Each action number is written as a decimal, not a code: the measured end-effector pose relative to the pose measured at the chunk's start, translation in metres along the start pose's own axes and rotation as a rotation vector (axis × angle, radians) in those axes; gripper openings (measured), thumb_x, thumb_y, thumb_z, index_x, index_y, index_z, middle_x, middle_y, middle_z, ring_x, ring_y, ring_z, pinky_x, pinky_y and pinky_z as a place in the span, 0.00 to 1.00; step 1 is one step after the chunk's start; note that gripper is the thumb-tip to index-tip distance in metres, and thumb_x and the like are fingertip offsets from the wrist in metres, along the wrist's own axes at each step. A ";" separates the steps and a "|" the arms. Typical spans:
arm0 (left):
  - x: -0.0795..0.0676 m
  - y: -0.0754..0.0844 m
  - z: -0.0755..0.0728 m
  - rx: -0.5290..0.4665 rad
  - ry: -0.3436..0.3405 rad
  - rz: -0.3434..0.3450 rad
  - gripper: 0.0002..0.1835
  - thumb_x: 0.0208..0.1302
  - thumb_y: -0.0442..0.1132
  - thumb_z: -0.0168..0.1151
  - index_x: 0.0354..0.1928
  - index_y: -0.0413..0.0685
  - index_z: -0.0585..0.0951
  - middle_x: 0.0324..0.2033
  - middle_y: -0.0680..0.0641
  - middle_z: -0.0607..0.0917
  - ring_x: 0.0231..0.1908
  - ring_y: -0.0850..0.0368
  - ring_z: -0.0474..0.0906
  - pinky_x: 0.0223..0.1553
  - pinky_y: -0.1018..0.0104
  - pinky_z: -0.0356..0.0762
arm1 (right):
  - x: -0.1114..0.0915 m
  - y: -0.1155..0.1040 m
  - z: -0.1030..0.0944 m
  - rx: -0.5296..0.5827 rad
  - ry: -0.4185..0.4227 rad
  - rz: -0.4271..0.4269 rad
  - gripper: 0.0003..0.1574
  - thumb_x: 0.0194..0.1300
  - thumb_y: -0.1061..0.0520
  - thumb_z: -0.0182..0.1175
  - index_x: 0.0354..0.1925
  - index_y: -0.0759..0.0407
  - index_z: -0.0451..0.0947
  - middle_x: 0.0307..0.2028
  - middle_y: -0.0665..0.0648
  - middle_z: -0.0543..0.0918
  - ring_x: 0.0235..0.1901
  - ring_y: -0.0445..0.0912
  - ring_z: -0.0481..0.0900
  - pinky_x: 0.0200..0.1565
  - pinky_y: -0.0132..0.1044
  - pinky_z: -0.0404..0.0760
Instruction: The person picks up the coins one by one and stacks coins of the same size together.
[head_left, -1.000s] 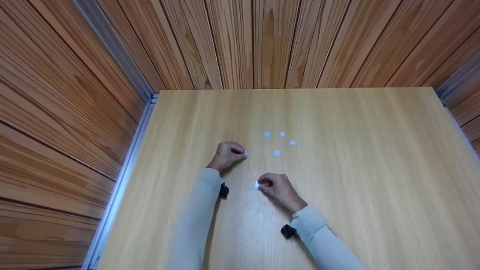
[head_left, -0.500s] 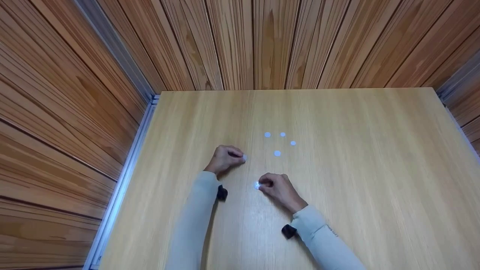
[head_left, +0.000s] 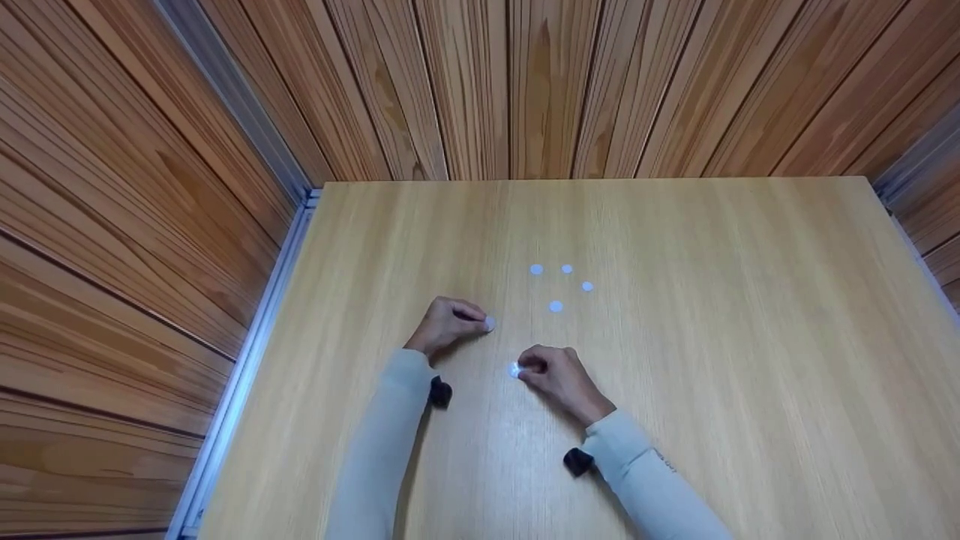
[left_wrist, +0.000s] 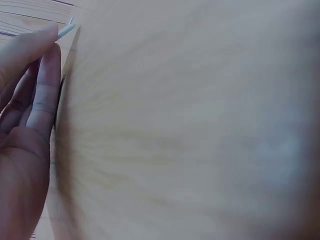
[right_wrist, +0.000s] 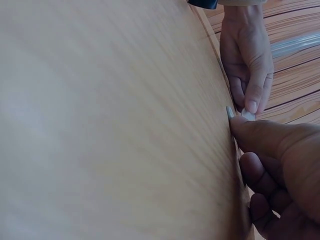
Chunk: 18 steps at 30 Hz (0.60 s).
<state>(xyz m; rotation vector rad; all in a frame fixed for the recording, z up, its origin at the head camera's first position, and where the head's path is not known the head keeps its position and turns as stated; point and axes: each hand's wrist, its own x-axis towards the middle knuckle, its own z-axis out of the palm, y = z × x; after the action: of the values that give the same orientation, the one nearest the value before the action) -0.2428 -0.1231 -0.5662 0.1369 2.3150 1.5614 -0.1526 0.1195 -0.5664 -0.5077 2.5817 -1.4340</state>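
At the centre of the frame in the head view, a person works with small pale discs on a wood-grain table (head_left: 735, 352). The left hand (head_left: 448, 322), left of centre, pinches one disc, the left disc (head_left: 490, 324), between thumb and fingertips; the left wrist view shows its thin edge standing out past the thumb. The right hand (head_left: 556, 377), lower and just right of centre, pinches the right disc (head_left: 514, 370), which catches the light near the tabletop; whether it touches the wood cannot be told. The two discs sit near each other but apart. Above and to the right of them lie four loose discs: the upper-left disc (head_left: 536, 269), the upper-right disc (head_left: 567, 268), the rightmost disc (head_left: 587, 286) and the lowest disc (head_left: 556, 307), all separate. The step in hand seems to be positioning one disc with each hand, both pinches being made and neither disc yet let go. The next move probably calls for lining up the left disc against the right one, or setting it down flat, with the right hand steady and the thumb and finger parting gently, since pieces this thin could slip or tip.
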 end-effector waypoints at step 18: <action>-0.020 -0.004 0.006 -0.086 -0.066 0.042 0.07 0.53 0.33 0.77 0.35 0.42 0.90 0.39 0.48 0.89 0.44 0.53 0.84 0.51 0.62 0.78 | 0.001 -0.001 0.001 0.010 0.001 0.021 0.07 0.61 0.63 0.70 0.40 0.57 0.86 0.33 0.47 0.86 0.33 0.40 0.81 0.39 0.35 0.78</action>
<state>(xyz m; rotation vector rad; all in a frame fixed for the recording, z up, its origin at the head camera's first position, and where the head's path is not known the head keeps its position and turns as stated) -0.2221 -0.1244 -0.5672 0.2129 2.2041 1.6491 -0.1529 0.1180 -0.5655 -0.4770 2.5710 -1.4402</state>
